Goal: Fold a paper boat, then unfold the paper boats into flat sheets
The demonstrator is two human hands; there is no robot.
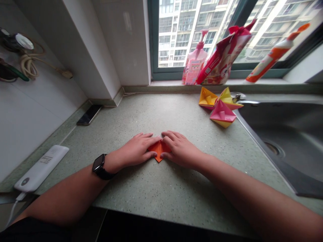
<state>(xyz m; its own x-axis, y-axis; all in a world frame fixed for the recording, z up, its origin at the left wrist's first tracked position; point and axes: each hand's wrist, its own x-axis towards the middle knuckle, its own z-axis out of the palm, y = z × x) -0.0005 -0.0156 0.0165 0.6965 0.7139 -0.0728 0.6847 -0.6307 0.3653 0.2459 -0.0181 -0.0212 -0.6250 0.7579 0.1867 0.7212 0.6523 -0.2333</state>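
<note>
A small piece of orange folded paper (159,155) lies on the counter, its pointed corner towards me and a crease running down its middle. My left hand (137,149) holds its left side, thumb near the lower edge and fingers along the top. On the right side my right hand (180,149) grips it the same way, with the two thumbs close together. The hands cover both side parts of the paper. Farther back to the right sit folded paper pieces: an orange one (208,97), a yellow one (227,98) and a pink one (223,113).
A steel sink (290,134) is set in the speckled counter (151,195) at right. A phone (89,115) and a white power strip (41,167) lie at left. On the windowsill stand a pink pump bottle (193,65), a red bag (224,57) and an orange-white bottle (270,58).
</note>
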